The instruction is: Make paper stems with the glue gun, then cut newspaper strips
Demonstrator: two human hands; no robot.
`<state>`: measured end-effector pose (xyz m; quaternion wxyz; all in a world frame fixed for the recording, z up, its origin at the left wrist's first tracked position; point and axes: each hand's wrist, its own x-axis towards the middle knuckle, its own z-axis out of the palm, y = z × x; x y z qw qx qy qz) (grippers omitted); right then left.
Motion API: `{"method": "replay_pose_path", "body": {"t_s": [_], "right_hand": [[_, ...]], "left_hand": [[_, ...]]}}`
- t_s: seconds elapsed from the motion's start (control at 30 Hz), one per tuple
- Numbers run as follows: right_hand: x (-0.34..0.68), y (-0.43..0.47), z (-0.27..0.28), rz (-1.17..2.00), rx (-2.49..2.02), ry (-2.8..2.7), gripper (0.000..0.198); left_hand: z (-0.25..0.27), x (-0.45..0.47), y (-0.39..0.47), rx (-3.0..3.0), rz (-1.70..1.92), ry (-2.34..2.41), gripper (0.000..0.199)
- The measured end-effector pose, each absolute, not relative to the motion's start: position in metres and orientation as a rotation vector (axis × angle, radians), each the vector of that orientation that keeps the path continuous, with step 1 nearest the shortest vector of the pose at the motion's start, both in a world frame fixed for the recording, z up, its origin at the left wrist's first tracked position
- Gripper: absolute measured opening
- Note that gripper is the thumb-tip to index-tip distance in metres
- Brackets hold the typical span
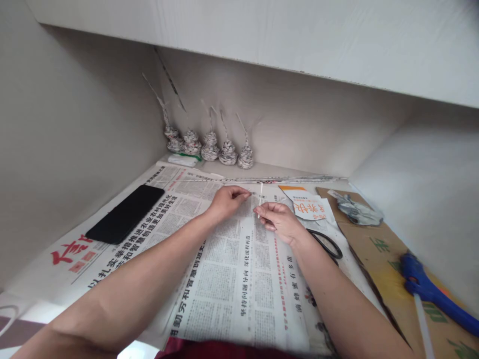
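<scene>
In the head view, my right hand (279, 219) pinches a thin white stick (261, 192) between thumb and fingers, holding it nearly upright above the spread newspaper (228, 264). Just left of it, my left hand (229, 200) has its thumb and fingertips pressed together, pointing toward the stick. Whatever lies between those fingertips is too small to make out. Beyond both hands, several long thin rolled-paper sticks (299, 179) lie across the newspaper's far edge. The black handles of scissors (329, 242) show beside my right wrist, partly hidden by it.
Several woven-paper gourds (210, 148) stand along the back wall. A black phone-like slab (125, 213) lies at left. To the right are printed card pieces (310, 208), cardboard (364, 254), a crumpled grey-white bundle (357, 209) and a blue glue gun (422, 284). A shelf (262, 35) overhangs.
</scene>
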<state>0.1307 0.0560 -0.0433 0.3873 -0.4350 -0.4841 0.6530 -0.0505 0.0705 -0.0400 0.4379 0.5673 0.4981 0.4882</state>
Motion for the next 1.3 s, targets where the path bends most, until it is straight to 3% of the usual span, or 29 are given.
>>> {"method": "replay_pose_path", "body": {"t_s": [0.27,0.43,0.67,0.87,1.03,1.2,1.3], "right_hand": [[0.128,0.055,-0.044,1.557,-1.169,-1.229,0.044],[0.125,0.052,-0.047,1.442,-1.252,-1.362,0.041],[0.132,0.054,-0.046,1.673,-1.147,-1.385,0.035],[0.131,0.057,-0.044,1.582,-1.154,-1.290,0.034],[0.132,0.062,-0.046,1.443,-1.149,-1.170,0.037],[0.135,0.065,-0.048,1.422,-1.097,-1.094,0.038],[0.138,0.068,-0.049,1.394,-1.068,-1.035,0.038]], "left_hand": [[-0.035,-0.045,0.061,1.349,1.155,1.126,0.030],[-0.039,-0.040,0.056,1.329,1.072,1.027,0.029],[-0.040,-0.044,0.059,1.420,1.044,1.041,0.025],[-0.040,-0.051,0.066,1.662,1.059,1.223,0.032],[-0.051,-0.064,0.078,1.933,1.037,1.668,0.019],[-0.055,-0.068,0.083,1.991,0.955,1.708,0.006],[-0.053,-0.066,0.080,2.007,0.938,1.677,0.010]]}}
